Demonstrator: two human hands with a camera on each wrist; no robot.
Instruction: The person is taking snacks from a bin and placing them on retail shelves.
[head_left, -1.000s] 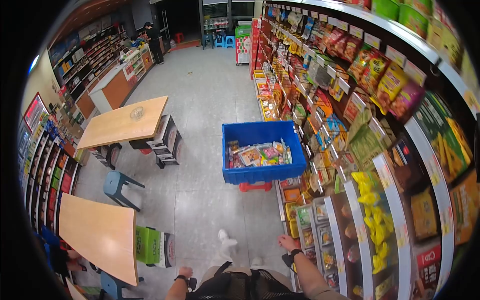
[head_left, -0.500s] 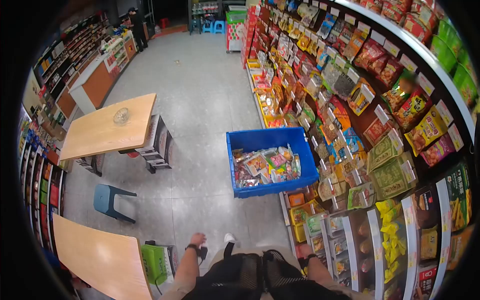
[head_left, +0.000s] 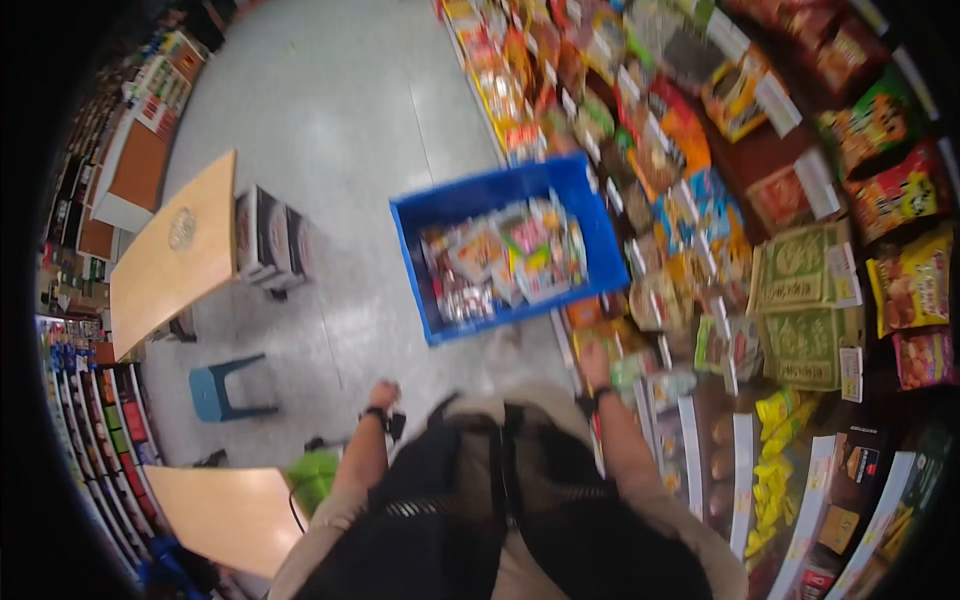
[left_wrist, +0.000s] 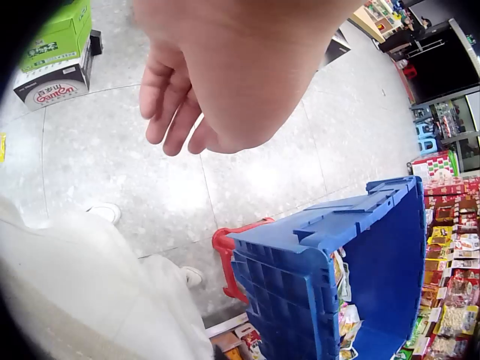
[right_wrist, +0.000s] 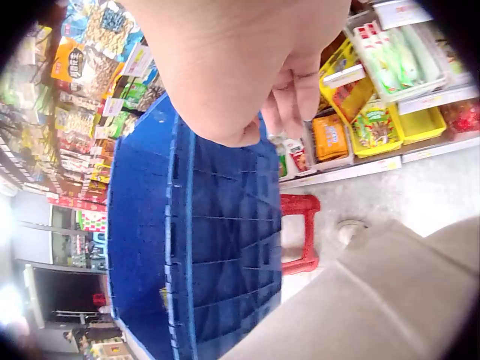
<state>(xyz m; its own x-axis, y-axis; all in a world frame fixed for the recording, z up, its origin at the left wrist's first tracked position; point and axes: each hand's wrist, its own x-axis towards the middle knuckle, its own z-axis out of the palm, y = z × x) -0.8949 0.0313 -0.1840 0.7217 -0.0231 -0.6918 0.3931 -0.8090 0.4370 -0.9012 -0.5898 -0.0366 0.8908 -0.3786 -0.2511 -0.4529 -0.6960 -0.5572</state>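
Observation:
A blue crate (head_left: 510, 315) holding many packaged snacks stands in front of the person; the left wrist view shows it on a red stool (left_wrist: 225, 251). The left hand (head_left: 382, 393) hangs to the lower left of the crate, apart from it. Its fingers are loosely bent around nothing in the left wrist view (left_wrist: 217, 82). Between the crate's near right corner and the shelf is the right hand (head_left: 596, 365), blurred. In the right wrist view the right hand (right_wrist: 247, 67) appears above the crate's side (right_wrist: 232, 225), fingers relaxed and holding nothing; whether it touches the crate, I cannot tell.
Snack shelves (head_left: 740, 440) run along the right. On the left are a wooden table (head_left: 180, 260), a nearer table (head_left: 225, 510), a blue-grey stool (head_left: 207, 393) and stacked boxes (head_left: 268, 235). Grey floor (head_left: 320, 110) lies beyond the crate.
The person has moved closer to the crate and the head view has tilted down. Both hands have come forward, nearer to the crate, and remain without anything in them.

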